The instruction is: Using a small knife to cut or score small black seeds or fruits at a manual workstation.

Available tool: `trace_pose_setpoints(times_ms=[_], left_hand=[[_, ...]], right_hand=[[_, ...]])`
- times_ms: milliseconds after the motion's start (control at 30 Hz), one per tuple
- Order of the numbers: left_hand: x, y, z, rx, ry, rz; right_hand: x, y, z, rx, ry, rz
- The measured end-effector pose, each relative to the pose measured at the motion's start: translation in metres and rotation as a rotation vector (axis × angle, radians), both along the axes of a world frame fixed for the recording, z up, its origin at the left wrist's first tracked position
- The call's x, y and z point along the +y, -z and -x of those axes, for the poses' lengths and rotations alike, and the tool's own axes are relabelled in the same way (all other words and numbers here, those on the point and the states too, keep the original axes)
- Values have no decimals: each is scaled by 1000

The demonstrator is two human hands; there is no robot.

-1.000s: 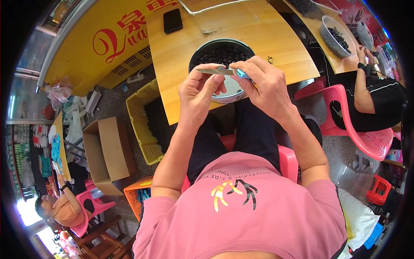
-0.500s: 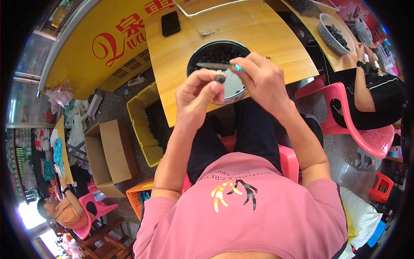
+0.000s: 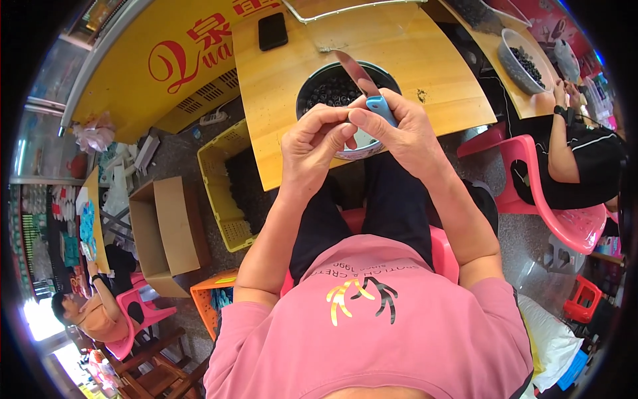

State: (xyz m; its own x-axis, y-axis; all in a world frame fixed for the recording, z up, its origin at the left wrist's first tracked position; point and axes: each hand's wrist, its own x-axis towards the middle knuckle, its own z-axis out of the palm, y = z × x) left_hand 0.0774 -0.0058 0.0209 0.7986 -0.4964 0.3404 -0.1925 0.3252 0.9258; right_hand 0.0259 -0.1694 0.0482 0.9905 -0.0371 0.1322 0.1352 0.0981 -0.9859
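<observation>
Right grip (image 3: 407, 125) holds a blue-handled knife (image 3: 367, 86) with reddish-tinged blade (image 3: 352, 68).

Illumination is bright. Glare (image 3: 43, 322) saturates at 8 o'clock. Fisheye distortion bends edges toward the black rim (image 3: 16, 46).

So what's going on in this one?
Someone in a pink shirt is working with both hands over a round basin of small dark pieces on a wooden table. The right hand grips a blue-handled knife, its blade pointing away from the body. The left hand has its fingers pinched close to the right thumb; whatever they might hold is hidden.
</observation>
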Motion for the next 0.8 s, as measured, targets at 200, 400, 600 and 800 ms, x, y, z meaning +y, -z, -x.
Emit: trace_pose_setpoints(times_ms=[200, 400, 600, 800], left_hand=[[17, -6, 3, 77, 115, 60], [109, 10, -14, 2, -346, -156], [158, 41, -27, -279, -666, -829], [53, -6, -46, -414, -188, -664]], right_hand=[[1, 4, -3, 63, -61, -125], [-33, 11, -5, -19, 179, 42], [-63, 25, 4, 69, 327, 115], [-58, 28, 9, 42, 327, 130]])
